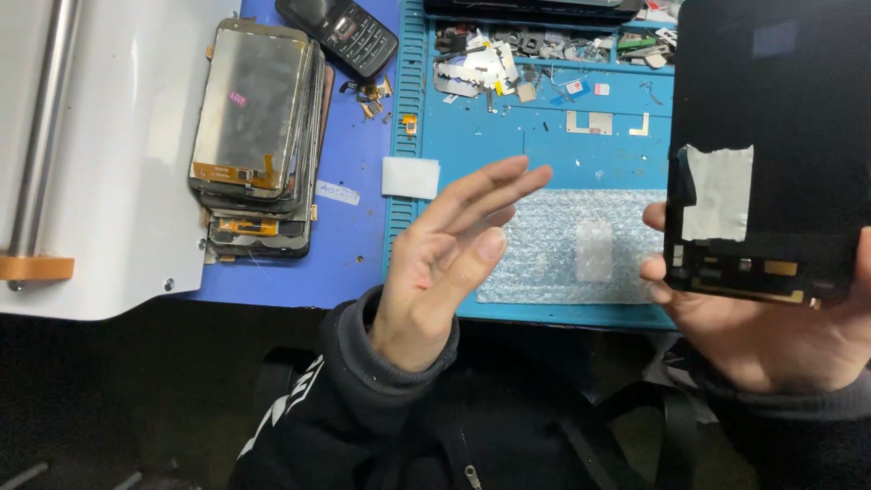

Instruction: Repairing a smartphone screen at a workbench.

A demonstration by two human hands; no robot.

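Note:
My right hand [771, 327] holds a large black screen panel [780, 118] upright by its lower edge, back side toward me. A strip of grey tape [721, 191] and gold-coloured connector parts [758, 272] show near the panel's bottom. My left hand [445, 263] is raised palm up over the front of the blue work mat [544, 145], fingers spread, holding nothing. Under and beyond it lies a sheet of bubble wrap [562, 245].
A stack of phone screens [259, 136] lies on the blue surface at left, with a dark keypad phone [340, 32] behind it. A white machine with a metal rod [82, 154] fills the far left. Small parts [535, 54] litter the mat's back tray. A white pad [410, 177] sits nearby.

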